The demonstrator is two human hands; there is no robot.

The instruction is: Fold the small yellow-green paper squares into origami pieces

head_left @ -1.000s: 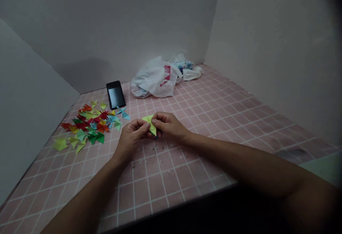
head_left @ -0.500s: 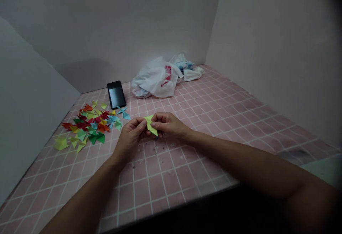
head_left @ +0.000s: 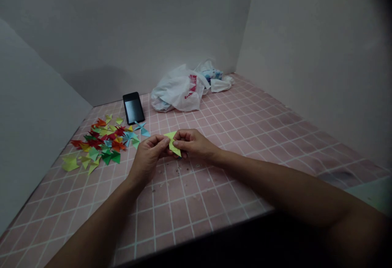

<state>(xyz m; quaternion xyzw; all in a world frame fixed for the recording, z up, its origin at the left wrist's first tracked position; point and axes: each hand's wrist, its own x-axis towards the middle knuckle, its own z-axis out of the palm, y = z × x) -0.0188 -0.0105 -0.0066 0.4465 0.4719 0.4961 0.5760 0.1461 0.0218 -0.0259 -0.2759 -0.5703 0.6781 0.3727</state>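
A small piece of folded yellow-green paper [head_left: 173, 145] is held over the table between my two hands. My left hand [head_left: 150, 151] pinches its left edge between thumb and fingers. On the other side, my right hand [head_left: 194, 143] grips the paper, the thumb pressed on its face. The fingers behind the paper are mostly hidden. Left of my hands lies a spread of folded paper cranes [head_left: 98, 141] in red, orange, yellow, green and light blue. A larger yellow folded piece [head_left: 70, 162] sits at the near left of that spread.
A black phone [head_left: 134, 108] lies behind the paper pieces. White plastic bags [head_left: 180, 88] rest against the back wall. The table has a pink checked cover [head_left: 183, 215], with small specks in front of my hands. Pale walls enclose the left, back and right.
Both hands stay almost in place, still holding the yellow-green paper. Only a very slight shift of the fingers and paper shows.
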